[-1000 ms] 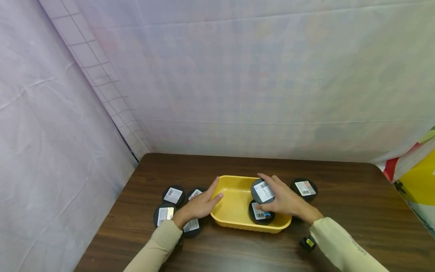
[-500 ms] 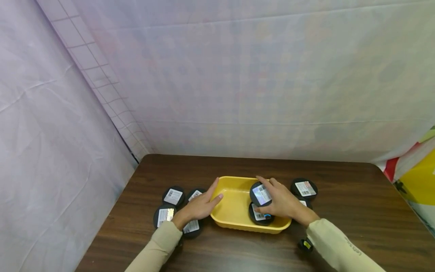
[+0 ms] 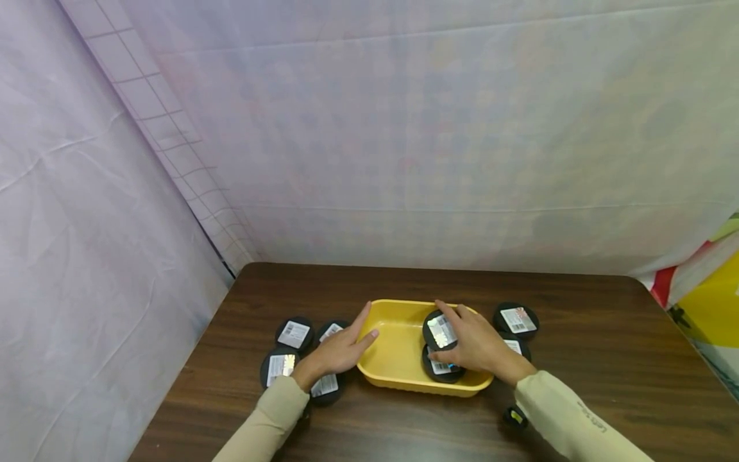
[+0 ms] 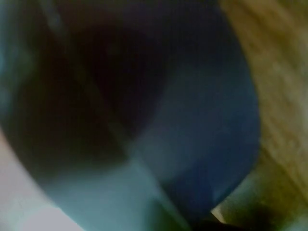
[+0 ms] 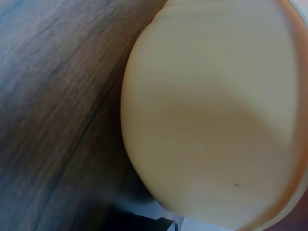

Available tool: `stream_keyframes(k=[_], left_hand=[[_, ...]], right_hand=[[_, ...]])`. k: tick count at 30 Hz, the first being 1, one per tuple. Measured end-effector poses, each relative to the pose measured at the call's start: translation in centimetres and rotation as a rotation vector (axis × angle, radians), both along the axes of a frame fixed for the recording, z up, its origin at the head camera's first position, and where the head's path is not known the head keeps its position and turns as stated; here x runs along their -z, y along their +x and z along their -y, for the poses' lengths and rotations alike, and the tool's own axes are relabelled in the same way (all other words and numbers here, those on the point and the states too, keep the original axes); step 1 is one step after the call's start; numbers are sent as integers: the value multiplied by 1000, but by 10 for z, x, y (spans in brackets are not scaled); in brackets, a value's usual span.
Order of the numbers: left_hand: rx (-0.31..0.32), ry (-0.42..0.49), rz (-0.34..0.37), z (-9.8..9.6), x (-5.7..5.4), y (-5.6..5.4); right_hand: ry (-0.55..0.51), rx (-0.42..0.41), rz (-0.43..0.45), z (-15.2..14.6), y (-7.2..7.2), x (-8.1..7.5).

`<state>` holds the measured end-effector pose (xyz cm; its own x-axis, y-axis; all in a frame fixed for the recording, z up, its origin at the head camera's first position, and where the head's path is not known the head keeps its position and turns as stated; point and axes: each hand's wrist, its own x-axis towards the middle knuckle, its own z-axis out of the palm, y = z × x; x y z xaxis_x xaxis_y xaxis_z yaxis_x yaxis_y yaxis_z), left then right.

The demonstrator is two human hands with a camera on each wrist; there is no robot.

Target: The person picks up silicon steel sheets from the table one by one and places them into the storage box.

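My left hand (image 3: 337, 350) rests against the left rim of a yellow plastic basin (image 3: 398, 359), thumb and fingers extended. With my right hand (image 3: 476, 340) I hold a black round disc (image 3: 441, 332) bearing a shiny white label, inside the basin's right half. Beneath and in front of it lies another labelled black disc (image 3: 443, 372), partly covered; whether the two touch I cannot tell. In the left wrist view a dark rounded surface (image 4: 207, 120) fills most of the picture, too blurred to name. A pale yellow curved surface (image 5: 207, 125) dominates the right wrist view.
Several labelled black discs (image 3: 281, 366) sit left of the basin, some partly behind my left hand and forearm. Right of it are two more, the farther disc (image 3: 516, 319) and a nearer disc (image 3: 515, 345). The brown wooden table (image 3: 589, 346) meets a pale curtain (image 3: 433, 160) behind.
My right hand has lowered the held disc slightly and shifted a little left, turning its label to catch the light. The nearer disc on the right shows more. My left hand stays put.
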<state>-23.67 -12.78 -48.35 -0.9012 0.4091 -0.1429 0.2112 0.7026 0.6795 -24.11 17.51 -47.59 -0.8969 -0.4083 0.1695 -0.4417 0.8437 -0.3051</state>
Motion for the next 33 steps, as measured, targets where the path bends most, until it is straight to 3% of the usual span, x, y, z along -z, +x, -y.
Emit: stream_keyframes(k=[12,23,33], left_hand=[[7,1,-1,0,0,0],[3,-6,3,0,-2,1],[5,-2,12,0,-2,2]], right_hand=[[37,30,101,3,-1,-5],[63,9,97,4,-1,-6],[75,29,180,5,-3,-7]])
